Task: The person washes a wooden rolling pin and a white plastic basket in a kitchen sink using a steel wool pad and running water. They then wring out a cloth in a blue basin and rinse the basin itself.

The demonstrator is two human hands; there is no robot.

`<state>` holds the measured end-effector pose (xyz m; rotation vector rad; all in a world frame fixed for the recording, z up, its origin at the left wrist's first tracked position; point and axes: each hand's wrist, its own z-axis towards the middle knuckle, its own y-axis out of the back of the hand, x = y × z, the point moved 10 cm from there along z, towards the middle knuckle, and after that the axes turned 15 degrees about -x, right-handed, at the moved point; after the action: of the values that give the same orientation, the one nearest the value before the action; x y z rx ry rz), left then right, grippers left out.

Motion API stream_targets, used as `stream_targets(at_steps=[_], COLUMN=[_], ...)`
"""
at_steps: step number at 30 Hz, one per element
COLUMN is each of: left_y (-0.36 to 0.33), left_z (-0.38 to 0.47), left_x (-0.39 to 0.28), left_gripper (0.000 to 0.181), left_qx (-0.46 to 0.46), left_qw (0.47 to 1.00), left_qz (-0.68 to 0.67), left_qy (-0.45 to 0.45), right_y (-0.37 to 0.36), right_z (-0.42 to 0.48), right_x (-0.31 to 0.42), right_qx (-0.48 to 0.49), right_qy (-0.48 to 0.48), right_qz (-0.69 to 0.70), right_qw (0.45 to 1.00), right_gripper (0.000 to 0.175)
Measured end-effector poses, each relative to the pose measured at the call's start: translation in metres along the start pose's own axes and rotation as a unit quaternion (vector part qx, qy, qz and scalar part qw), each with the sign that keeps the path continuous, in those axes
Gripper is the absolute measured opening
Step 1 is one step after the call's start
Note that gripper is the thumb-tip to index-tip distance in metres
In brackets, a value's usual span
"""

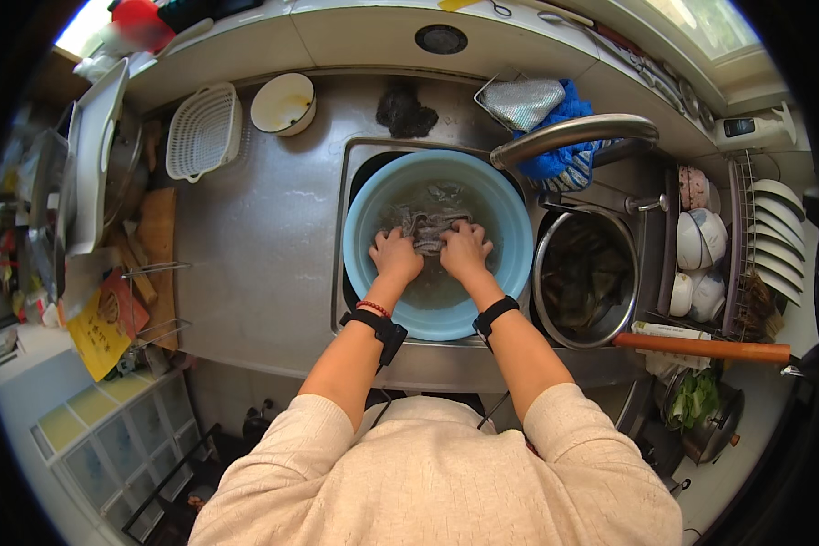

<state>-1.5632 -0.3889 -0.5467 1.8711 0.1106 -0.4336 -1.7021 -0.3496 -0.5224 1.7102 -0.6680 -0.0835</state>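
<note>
A light blue plastic basin [359, 205] rests in the left bowl of a stainless steel sink, with murky water inside. In the water lies a wet greyish cloth [431, 232], partly submerged. My left hand [396, 256] grips the cloth's left side with bent fingers. On the opposite side, my right hand [465, 247] grips it too, fingers curled at the water surface. The cloth is stretched between both hands. Some fingertips are hidden by the cloth and the water.
A curved metal faucet [573, 133] reaches toward the basin's upper right rim. Dark leaves soak in a metal bowl [636, 286] at right. A white basket [208, 133], an enamel bowl [283, 102] and a dark scouring pad [404, 112] sit behind. A dish rack [730, 273] stands far right.
</note>
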Motion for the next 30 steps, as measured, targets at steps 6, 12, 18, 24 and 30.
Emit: stream_targets(at_steps=[6,12,18,24,30], left_y=[0.017,0.0,0.02,0.067,0.05], left_z=[-0.023,-0.025,-0.033,-0.059,-0.068], left_x=[-0.034,0.008,0.0,-0.059,-0.031], left_gripper=[0.032,0.022,0.035,0.04,0.075], left_qx=[-0.031,0.039,-0.054,-0.139,0.044], left_qw=[0.98,0.83,0.855,0.881,0.9], left_qz=[-0.186,-0.516,-0.496,-0.427,-0.435], left_qy=[-0.062,0.207,0.139,-0.146,0.006], right_y=[-0.058,0.027,0.091,0.014,0.099], right_z=[0.029,-0.006,-0.014,-0.032,-0.036], right_x=[-0.028,0.002,-0.014,-0.015,-0.011], right_qx=[-0.031,-0.072,-0.019,0.116,-0.064], right_qy=[-0.183,-0.098,-0.228,-0.313,-0.187], right_qz=[0.325,0.33,0.468,0.445,0.51], right_qw=[0.927,0.936,0.854,0.831,0.837], right_gripper=[0.039,0.033,0.032,0.026,0.02])
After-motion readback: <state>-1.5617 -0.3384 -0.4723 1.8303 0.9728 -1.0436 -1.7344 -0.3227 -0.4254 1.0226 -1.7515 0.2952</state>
